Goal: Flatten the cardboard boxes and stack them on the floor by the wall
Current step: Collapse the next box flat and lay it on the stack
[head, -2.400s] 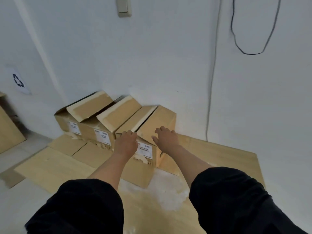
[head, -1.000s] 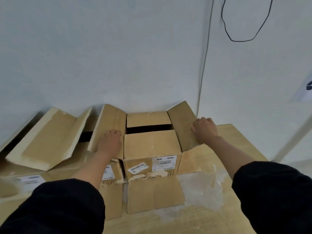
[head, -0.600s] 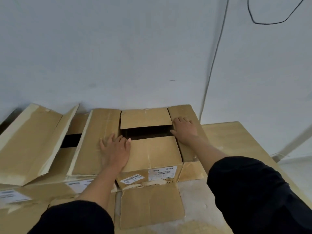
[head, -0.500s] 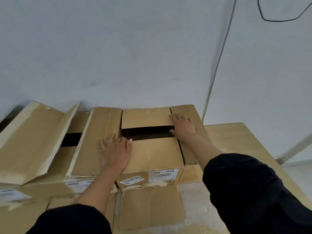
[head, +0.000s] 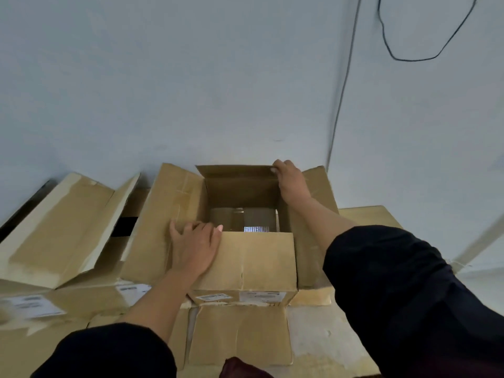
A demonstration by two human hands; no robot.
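A brown cardboard box stands against the white wall, its top open. My right hand grips the upper corner of the far flap, which is raised upright. My left hand lies flat with spread fingers on the near flap and the left flap. Clear tape shows on the box's inner bottom. White labels sit on its front face.
Two more open boxes stand to the left along the wall. Flattened cardboard sheets cover the floor under and to the right of the boxes. A thin cable runs down the wall corner.
My right hand has lifted the far flap from flat to upright, exposing the box's inside. The left hand stayed pressed on the near left corner. The camera has moved closer.
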